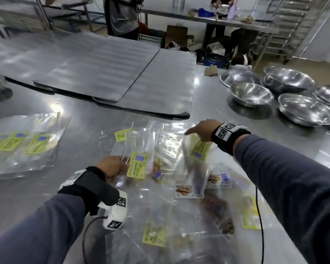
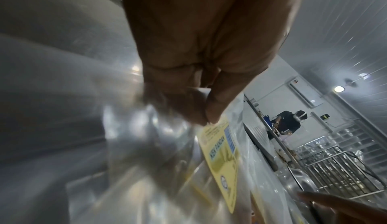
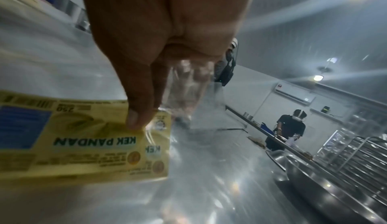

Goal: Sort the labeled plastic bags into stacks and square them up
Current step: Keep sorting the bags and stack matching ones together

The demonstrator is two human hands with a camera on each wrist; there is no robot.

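Observation:
My left hand (image 1: 122,164) pinches the edge of a clear bag with a yellow-green KEK PANDAN label (image 1: 137,164); thumb and finger meet on the plastic in the left wrist view (image 2: 204,119), just above the label (image 2: 222,158). My right hand (image 1: 197,137) holds up another KEK PANDAN bag (image 1: 199,150), blurred, with the thumb (image 3: 136,118) pressed on its label (image 3: 83,138). Loose bags (image 1: 160,216) lie spread under both hands, among them white biscuit-labelled ones (image 1: 189,190). A stack of yellow-labelled bags (image 1: 25,143) lies at the left.
Several steel bowls (image 1: 250,93) stand at the right of the steel table (image 1: 84,130). Grey mats (image 1: 103,73) cover its far part. A cable (image 1: 260,216) hangs from my right wrist. Another person (image 3: 291,126) works at a far counter beside a rack (image 1: 293,25).

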